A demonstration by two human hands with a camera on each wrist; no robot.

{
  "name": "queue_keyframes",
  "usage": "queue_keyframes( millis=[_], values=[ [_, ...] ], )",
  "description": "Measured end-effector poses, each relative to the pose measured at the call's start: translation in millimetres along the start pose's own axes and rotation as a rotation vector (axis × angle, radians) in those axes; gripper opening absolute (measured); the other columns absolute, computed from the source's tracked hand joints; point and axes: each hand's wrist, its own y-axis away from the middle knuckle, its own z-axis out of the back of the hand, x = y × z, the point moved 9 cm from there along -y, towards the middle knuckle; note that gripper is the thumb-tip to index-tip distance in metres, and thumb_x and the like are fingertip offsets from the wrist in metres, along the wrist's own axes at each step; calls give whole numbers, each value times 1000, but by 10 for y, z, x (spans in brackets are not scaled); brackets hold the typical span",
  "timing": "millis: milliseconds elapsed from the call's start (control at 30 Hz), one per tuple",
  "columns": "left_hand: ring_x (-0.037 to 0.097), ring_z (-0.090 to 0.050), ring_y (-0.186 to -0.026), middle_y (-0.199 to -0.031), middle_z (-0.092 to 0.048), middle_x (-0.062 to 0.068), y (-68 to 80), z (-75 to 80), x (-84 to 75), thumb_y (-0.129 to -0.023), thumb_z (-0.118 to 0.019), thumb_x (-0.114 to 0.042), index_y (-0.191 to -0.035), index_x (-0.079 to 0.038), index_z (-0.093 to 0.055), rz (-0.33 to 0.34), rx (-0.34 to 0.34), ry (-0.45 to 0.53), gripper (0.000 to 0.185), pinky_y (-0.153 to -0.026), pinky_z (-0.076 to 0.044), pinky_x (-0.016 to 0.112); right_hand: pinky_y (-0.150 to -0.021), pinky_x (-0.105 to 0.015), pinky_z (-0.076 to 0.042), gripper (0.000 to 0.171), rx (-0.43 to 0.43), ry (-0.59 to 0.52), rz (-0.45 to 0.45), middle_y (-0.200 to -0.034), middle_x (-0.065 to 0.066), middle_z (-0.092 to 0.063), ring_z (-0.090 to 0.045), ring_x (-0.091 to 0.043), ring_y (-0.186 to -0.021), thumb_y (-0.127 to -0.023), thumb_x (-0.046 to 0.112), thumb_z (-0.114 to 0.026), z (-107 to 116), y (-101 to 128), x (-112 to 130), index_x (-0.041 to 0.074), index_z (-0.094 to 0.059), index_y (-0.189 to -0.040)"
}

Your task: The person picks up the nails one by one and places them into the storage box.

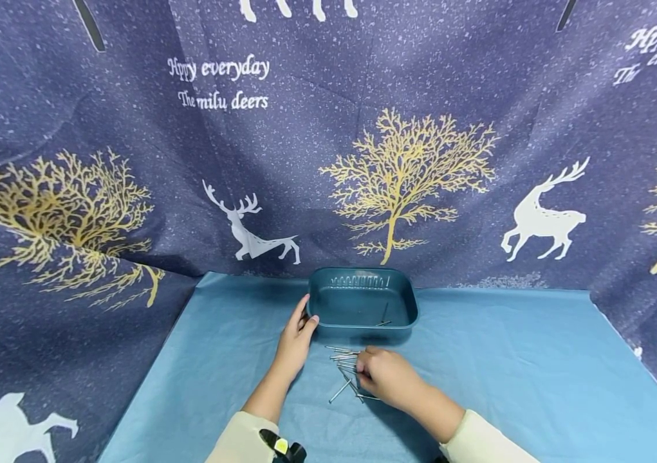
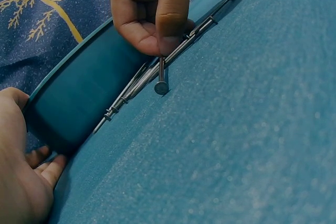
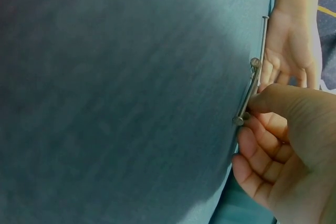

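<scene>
A dark teal plastic tray stands on the blue cloth, with a couple of nails lying inside. My left hand holds the tray's near left corner, thumb toward the front and fingers along the side. In front of the tray lies a loose pile of metal nails, some side by side and others crossed. Over the pile's right side, my right hand pinches a nail between thumb and forefinger; its flat head points down below the fingertips in the left wrist view.
Blue cloth covers the table. Behind it hangs a dark blue curtain printed with white deer and yellow trees, close to the tray's far side.
</scene>
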Motion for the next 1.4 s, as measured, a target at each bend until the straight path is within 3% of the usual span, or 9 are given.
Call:
queue_keyframes(
  millis=[433, 900, 1167, 1400],
  values=[
    [34, -40, -148, -162, -36, 18, -2, -15, 8, -105, -55, -35, -159, -34, -33, 15, 5, 18, 59, -115, -42, 54, -56, -23, -45, 18, 18, -7, -17, -74, 8, -53, -47, -3, -65, -79, 8, -76, -19, 6, -20, 18, -61, -78],
    [38, -40, -147, -161, -36, 22, 1, -8, -9, -106, -54, -28, -159, -29, -34, -37, 8, 21, 57, -115, -40, 56, -57, -21, -45, 15, 6, -18, -23, -75, 7, -55, -48, -3, -64, -80, 8, -74, 9, 4, -3, 17, -62, -78],
    [37, -39, -148, -162, -35, 20, 17, -10, -15, -106, -54, -31, -159, -31, -33, -7, 15, 19, 58, -115, -41, 56, -55, -19, -42, 16, -16, -20, -17, -73, 8, -53, -44, -2, -62, -80, 7, -74, 65, -1, 27, 16, -62, -77],
    [36, -39, -148, -162, -36, 19, 17, 2, -15, -106, -55, -32, -159, -32, -33, -6, 13, 20, 58, -115, -41, 56, -55, -21, -45, 13, -47, -3, -31, -74, 9, -54, -50, -4, -64, -78, 8, -75, 103, -7, 12, 16, -64, -78]
  ],
)
